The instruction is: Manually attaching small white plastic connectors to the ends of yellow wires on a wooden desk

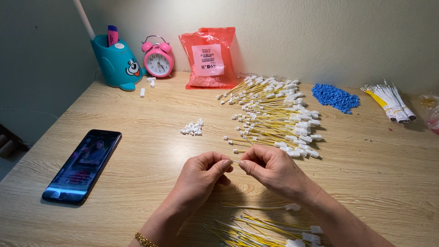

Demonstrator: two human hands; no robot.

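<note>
Item 1: left hand (201, 176), centre of view, fingers pinched together on the end of a thin yellow wire (235, 162). A gold chain bracelet (145, 238) sits at the wrist.

Item 2: right hand (270, 170), touching fingertip to fingertip with the left, fingers likewise pinched on the same wire. What lies between the tips is too small to make out.

Item 3: light wood-grain tabletop (379, 174), bearing all else.

Item 4: large spread of yellow wires with white plastic connectors (274, 114), at 12 o'clock from the hands, just beyond them.

Item 5: second bundle of similar yellow wires (260, 228), at 6 o'clock, beneath the forearms.

Item 6: small heap of loose white plastic pieces (192, 128), at 11 o'clock.

Item 7: black smartphone with lit screen (83, 165), at 9 o'clock, well apart.

Item 8: pile of blue plastic pellets (335, 97), at 1 o'clock.

Item 9: banded bunch of white and yellow wires (389, 103), at 2 o'clock, near the far right edge.

Item 10: red plastic pouch with white label (208, 57), leaning on the wall at 12 o'clock.

Item 11: pink twin-bell alarm clock (158, 57), just left of the pouch.

Item 12: teal whale-shaped pen holder (116, 64), at 10 o'clock, beside the clock.
</note>
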